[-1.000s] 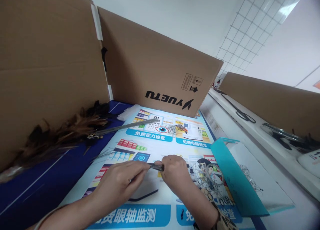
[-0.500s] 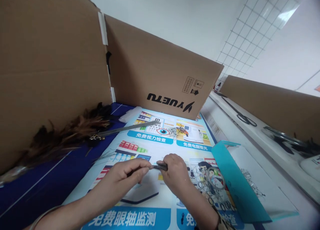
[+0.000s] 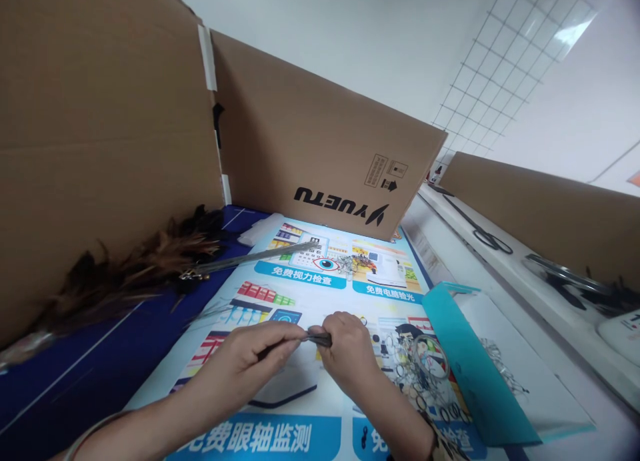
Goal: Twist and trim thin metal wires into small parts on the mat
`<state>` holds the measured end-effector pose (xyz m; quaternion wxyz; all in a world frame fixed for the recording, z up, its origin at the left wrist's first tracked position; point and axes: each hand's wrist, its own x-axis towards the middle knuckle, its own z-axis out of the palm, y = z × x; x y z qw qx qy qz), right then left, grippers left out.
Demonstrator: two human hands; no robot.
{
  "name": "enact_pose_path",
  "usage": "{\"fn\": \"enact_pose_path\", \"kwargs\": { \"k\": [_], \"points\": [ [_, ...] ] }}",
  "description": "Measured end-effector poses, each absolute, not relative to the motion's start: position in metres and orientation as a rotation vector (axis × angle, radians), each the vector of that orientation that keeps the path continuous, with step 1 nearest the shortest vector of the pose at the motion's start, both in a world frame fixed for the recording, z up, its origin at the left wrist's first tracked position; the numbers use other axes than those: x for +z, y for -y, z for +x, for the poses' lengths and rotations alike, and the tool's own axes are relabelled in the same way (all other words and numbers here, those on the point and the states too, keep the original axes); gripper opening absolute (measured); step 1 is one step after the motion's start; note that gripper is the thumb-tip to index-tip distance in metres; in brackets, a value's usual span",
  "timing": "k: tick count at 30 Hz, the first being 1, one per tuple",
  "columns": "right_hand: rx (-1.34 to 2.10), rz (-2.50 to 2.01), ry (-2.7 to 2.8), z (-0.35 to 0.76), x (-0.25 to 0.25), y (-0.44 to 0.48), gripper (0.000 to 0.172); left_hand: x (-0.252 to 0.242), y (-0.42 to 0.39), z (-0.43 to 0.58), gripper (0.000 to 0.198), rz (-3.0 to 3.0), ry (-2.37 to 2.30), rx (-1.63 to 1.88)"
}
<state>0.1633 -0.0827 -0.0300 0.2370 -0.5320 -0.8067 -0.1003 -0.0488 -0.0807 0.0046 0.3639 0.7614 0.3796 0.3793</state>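
My left hand (image 3: 250,361) and my right hand (image 3: 347,351) meet above a printed poster (image 3: 310,274) on the table. Both pinch a thin dark rod-like piece (image 3: 316,339) between their fingertips; what it is I cannot make out. My left fingers are closed on its left end, my right fist wraps its right end. Under the hands lies a white card with a dark edge (image 3: 285,394). To the right of my right wrist sits a heap of small metal rings (image 3: 425,374) in clear plastic.
Cardboard walls (image 3: 325,154) stand behind and to the left. A feather duster (image 3: 135,267) with a metal handle lies on the blue cloth at left. A teal folder (image 3: 465,367) with white paper lies at right. Scissors (image 3: 480,231) rest on the white ledge beyond.
The hands stay together on the dark piece, with only slight shifts of the fingers. The view has tilted a little since the earliest frame.
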Motion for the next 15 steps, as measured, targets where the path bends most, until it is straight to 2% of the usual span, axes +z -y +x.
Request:
{"fn": "enact_pose_path", "kwargs": {
  "k": [15],
  "points": [
    [-0.432,-1.392,2.202,0.169,-0.029,0.081,0.031,-0.011,0.078,-0.051,0.027,2.056,-0.974,0.975]
  ]
}}
